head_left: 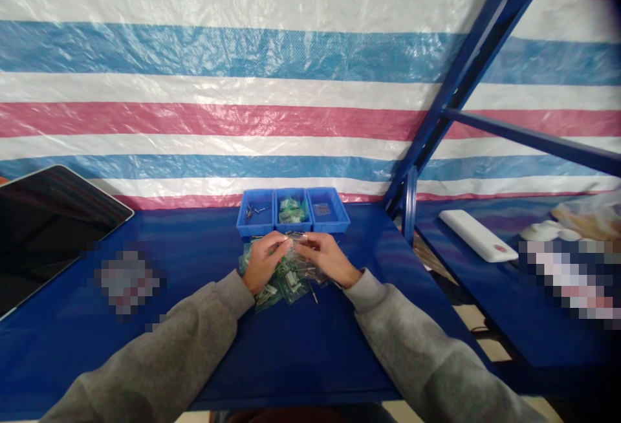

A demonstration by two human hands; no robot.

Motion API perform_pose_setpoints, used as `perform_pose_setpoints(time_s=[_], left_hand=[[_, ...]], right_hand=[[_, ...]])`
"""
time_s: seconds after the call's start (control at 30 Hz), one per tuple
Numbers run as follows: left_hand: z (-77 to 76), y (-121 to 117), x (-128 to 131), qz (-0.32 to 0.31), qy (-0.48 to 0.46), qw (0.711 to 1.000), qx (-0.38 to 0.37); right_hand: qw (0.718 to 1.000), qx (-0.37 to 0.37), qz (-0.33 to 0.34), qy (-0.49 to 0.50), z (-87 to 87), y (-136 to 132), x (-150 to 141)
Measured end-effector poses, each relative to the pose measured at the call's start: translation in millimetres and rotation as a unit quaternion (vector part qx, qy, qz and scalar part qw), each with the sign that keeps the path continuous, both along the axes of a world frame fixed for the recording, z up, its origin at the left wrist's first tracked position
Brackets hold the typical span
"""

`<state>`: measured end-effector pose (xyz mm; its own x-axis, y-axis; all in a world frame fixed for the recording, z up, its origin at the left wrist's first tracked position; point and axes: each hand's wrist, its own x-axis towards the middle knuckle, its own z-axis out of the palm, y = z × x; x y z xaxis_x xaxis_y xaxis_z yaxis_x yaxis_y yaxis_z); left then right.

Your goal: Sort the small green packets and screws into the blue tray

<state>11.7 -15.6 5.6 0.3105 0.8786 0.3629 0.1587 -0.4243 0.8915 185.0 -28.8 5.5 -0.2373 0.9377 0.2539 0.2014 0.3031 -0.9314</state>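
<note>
My left hand [263, 260] and my right hand [330, 259] meet over the middle of the blue table, fingertips close together. Both pinch what looks like a small clear plastic bag [291, 242] between thumbs and forefingers; its contents are too small to make out. Beneath and around the hands lies a pile of small green-tinted plastic bags [294, 284] with pale and metallic pieces inside. One loose thin metal piece [314, 296] sticks out at the pile's near side. Part of the pile is hidden by my hands.
Three blue bins stand just behind the pile: the left bin [257, 226] has a few metal pieces, the middle bin [293, 226] green bags, the right bin [331, 224] small thin pieces. A dark-screened device [48, 235] is at left. A blue frame post [410, 206] rises at right.
</note>
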Motion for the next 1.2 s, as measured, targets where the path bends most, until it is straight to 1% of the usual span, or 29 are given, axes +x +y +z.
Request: perform_pose_setpoints(time_s=[0.1,0.2,0.27,0.33,0.53,0.7,0.87,1.0,1.2], left_hand=[[-1.1,1.1,-0.8,0.019,-0.007,0.999,0.028],[-1.2,0.7,-1.3,0.044,-0.024,0.998,0.027],[-1.4,0.3,-1.3,0.055,-0.035,0.998,0.012],[-2.2,0.3,-1.2,0.062,-0.044,0.997,-0.005],[-5.7,2.2,-0.9,0.087,-0.057,0.994,-0.027],[-5.9,1.4,-1.6,0.069,-0.057,0.996,-0.028],[-4.6,0.8,-0.9,0.041,-0.048,0.996,-0.055],[-5.5,2.1,0.3,0.036,-0.034,0.997,-0.056],[-3.4,0.5,0.8,0.037,-0.026,0.998,-0.049]], right_hand=[[0.999,-0.032,0.015,0.029,1.6,0.3,0.7],[0.997,-0.045,-0.017,0.055,2.3,1.1,2.2],[0.997,-0.037,-0.041,0.059,1.5,1.9,3.1],[0.997,-0.024,-0.051,0.052,0.1,2.6,3.2],[0.999,0.019,-0.035,0.005,-2.5,1.9,1.4],[0.999,0.025,-0.023,-0.008,-1.9,1.1,1.7],[0.998,0.028,-0.056,0.006,-0.5,0.9,2.6],[0.997,0.032,-0.066,0.008,-1.0,1.8,3.1],[0.996,0.058,-0.059,-0.033,-3.5,1.5,1.7]])
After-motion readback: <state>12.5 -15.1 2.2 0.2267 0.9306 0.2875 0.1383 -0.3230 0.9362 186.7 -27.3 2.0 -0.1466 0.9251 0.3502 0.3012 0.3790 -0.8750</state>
